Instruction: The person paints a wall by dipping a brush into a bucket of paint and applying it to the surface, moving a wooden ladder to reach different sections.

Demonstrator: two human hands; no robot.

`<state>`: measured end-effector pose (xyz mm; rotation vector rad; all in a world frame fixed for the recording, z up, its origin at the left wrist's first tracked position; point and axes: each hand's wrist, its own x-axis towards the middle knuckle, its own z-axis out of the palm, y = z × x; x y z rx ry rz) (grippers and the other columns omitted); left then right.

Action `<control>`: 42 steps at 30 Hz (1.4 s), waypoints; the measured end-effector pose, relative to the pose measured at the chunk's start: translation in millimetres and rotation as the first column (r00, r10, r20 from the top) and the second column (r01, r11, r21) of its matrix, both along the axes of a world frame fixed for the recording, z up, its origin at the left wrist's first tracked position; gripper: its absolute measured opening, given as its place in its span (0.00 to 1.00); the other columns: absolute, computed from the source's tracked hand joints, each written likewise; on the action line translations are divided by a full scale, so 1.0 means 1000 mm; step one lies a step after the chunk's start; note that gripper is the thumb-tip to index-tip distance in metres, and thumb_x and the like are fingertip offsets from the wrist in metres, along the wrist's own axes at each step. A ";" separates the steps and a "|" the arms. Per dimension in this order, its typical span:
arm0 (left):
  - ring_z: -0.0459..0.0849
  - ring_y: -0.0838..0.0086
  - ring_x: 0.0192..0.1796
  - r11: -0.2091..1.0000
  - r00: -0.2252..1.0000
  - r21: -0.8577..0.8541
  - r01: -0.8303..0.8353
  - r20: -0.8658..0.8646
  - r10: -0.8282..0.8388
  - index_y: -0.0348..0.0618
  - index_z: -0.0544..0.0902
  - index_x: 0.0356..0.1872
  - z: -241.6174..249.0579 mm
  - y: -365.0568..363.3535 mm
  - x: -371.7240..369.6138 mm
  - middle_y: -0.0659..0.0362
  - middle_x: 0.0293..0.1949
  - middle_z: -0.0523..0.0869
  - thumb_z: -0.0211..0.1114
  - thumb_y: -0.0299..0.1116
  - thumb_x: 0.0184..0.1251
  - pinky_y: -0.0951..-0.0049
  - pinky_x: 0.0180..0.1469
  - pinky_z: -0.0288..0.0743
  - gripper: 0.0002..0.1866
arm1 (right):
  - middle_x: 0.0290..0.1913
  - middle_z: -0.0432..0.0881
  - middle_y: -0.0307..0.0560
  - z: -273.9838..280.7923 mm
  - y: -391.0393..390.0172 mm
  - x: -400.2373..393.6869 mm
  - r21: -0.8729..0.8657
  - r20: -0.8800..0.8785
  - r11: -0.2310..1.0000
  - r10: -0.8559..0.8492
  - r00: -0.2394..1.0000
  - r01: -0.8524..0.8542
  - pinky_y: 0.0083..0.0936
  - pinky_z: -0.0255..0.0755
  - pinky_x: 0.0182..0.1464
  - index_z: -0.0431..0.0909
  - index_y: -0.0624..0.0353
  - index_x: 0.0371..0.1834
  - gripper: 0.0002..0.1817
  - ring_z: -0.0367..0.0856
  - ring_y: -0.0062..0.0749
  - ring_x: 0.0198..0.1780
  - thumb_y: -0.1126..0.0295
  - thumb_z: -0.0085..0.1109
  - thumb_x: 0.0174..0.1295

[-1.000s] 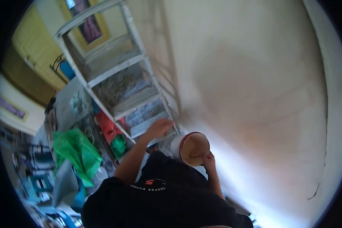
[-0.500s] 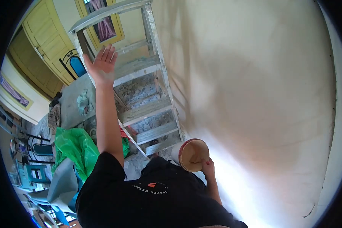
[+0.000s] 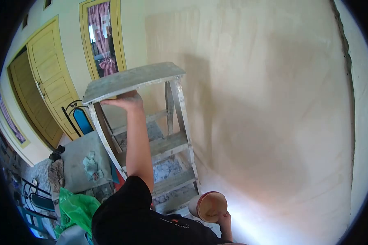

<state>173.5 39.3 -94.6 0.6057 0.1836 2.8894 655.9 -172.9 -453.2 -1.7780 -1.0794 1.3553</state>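
Observation:
My left hand (image 3: 129,100) is raised to the top step of a grey-spattered metal stepladder (image 3: 135,81), closed at its front edge from below. The fingers are partly hidden under that step. Low beside the wall, my right hand (image 3: 224,220) grips the rim of a pale bucket (image 3: 212,207) with a dark red band. The bucket is tilted so its mouth faces me, and a beige-brown coating shows inside.
A beige patchy wall (image 3: 265,122) rises close on the right. Behind the ladder to the left are a cloth-covered table (image 3: 73,159), a green plastic bag (image 3: 75,210), a blue-backed chair (image 3: 82,120) and a yellow door (image 3: 51,61).
My left hand has gone from open and raised in front of the ladder to its top step. The view has tilted upward; my right hand still holds the bucket.

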 end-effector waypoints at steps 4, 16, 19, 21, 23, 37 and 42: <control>0.58 0.61 0.70 0.997 0.997 0.036 -0.073 0.018 0.073 0.59 0.58 0.69 0.011 0.004 0.005 0.60 0.68 0.60 0.31 0.83 0.50 0.50 0.69 0.54 0.51 | 0.37 0.83 0.52 0.003 0.005 -0.023 -0.059 -0.060 0.995 -0.086 0.995 0.082 0.27 0.77 0.38 0.76 0.67 0.49 0.17 0.83 0.32 0.36 0.66 0.56 0.62; 0.65 0.67 0.66 1.000 1.000 0.006 -0.012 0.007 0.012 0.56 0.65 0.64 0.017 -0.007 0.026 0.61 0.63 0.67 0.41 0.78 0.55 0.55 0.65 0.62 0.44 | 0.37 0.83 0.50 -0.025 -0.010 -0.007 0.056 -0.022 0.996 -0.068 0.997 0.069 0.27 0.77 0.37 0.76 0.67 0.48 0.16 0.83 0.31 0.36 0.67 0.57 0.61; 0.65 0.64 0.66 0.999 0.998 0.032 0.041 0.042 -0.042 0.56 0.64 0.65 0.020 -0.015 0.035 0.59 0.63 0.66 0.40 0.81 0.51 0.53 0.65 0.61 0.48 | 0.37 0.83 0.50 -0.035 -0.012 0.001 0.062 0.053 0.996 -0.060 0.997 0.057 0.26 0.77 0.37 0.76 0.67 0.48 0.16 0.83 0.30 0.35 0.68 0.57 0.61; 0.63 0.61 0.67 0.993 0.993 0.082 0.085 0.071 -0.090 0.57 0.62 0.66 0.020 -0.014 0.029 0.57 0.64 0.64 0.37 0.84 0.47 0.51 0.66 0.59 0.52 | 0.37 0.83 0.50 -0.055 -0.013 0.011 0.092 0.031 0.994 -0.057 0.998 0.054 0.26 0.77 0.38 0.76 0.67 0.48 0.16 0.83 0.30 0.37 0.68 0.57 0.61; 0.62 0.60 0.68 0.989 0.991 0.103 0.107 0.067 -0.115 0.57 0.60 0.68 0.024 -0.017 0.031 0.56 0.65 0.63 0.35 0.84 0.47 0.50 0.67 0.58 0.53 | 0.35 0.84 0.55 -0.056 -0.015 0.014 0.122 0.067 0.989 -0.093 0.993 0.085 0.33 0.75 0.40 0.77 0.67 0.43 0.15 0.84 0.39 0.38 0.67 0.56 0.57; 0.52 0.58 0.73 0.997 0.998 0.073 0.025 0.053 -0.029 0.57 0.53 0.72 0.046 -0.015 0.042 0.58 0.72 0.51 0.31 0.85 0.46 0.50 0.71 0.48 0.56 | 0.33 0.84 0.53 -0.013 -0.036 0.017 0.052 -0.104 0.988 -0.141 0.984 0.147 0.31 0.75 0.39 0.77 0.67 0.42 0.16 0.83 0.35 0.35 0.66 0.59 0.56; 0.51 0.56 0.73 0.994 0.993 0.097 0.060 0.096 -0.069 0.56 0.52 0.72 0.057 -0.016 0.049 0.56 0.73 0.50 0.29 0.85 0.46 0.51 0.71 0.49 0.56 | 0.33 0.84 0.52 -0.013 -0.031 0.018 0.063 0.043 0.990 -0.131 0.991 0.128 0.30 0.74 0.39 0.78 0.66 0.44 0.15 0.83 0.33 0.35 0.68 0.58 0.57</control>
